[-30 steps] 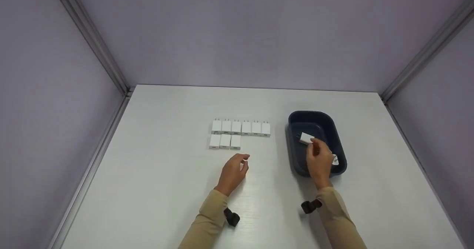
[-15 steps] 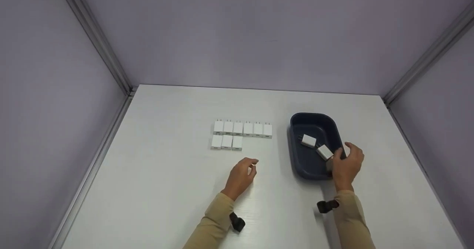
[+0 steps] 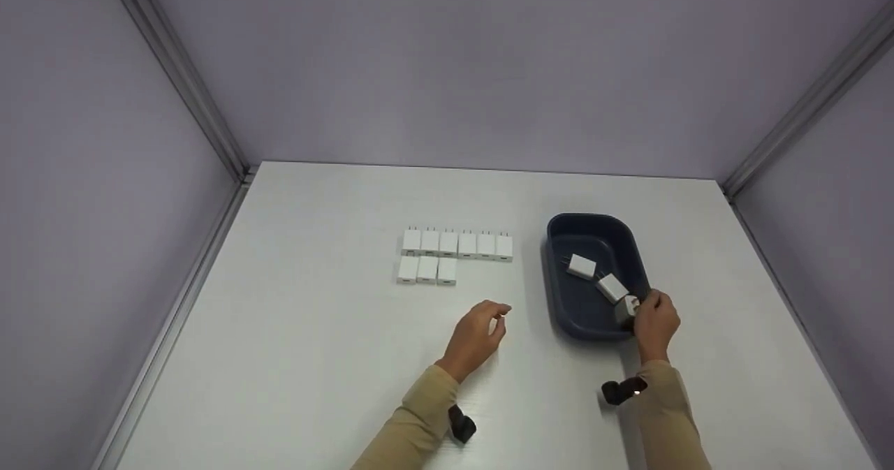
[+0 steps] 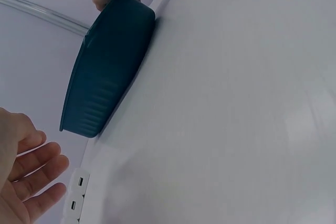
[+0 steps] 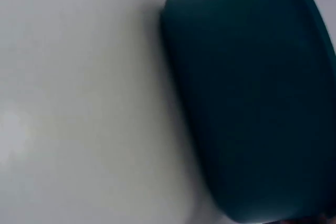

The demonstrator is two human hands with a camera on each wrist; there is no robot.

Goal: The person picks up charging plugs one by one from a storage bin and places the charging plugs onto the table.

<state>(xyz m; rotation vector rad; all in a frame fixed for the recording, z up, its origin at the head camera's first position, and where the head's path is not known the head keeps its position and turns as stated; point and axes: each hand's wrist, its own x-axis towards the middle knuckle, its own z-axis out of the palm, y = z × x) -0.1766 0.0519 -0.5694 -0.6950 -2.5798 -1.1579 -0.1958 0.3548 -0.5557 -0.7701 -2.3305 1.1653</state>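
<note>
My right hand (image 3: 656,325) grips the near right rim of a dark blue plastic bin (image 3: 578,307). Inside the bin lie three white charger plugs: one charger (image 3: 582,267) towards the middle, another charger (image 3: 612,288) beside it, and a third charger (image 3: 626,310) by my right fingers. My left hand (image 3: 473,341) hovers over the table left of the bin, fingers loosely bent and holding nothing. In the left wrist view its relaxed fingers (image 4: 39,174) show at the left. The bin's outer wall (image 5: 252,98) fills much of the right wrist view, where my right hand is mostly hidden.
On the white table (image 3: 314,330), several white chargers (image 3: 467,245) stand side by side in a back row, prongs facing away. Three more chargers (image 3: 427,270) form a shorter row in front, at its left end. Grey panels (image 3: 461,72) enclose the back and sides.
My right hand has moved from a charger inside the bin to its right rim and closed on it. That charger now lies in the bin. My left hand has drifted right towards the bin.
</note>
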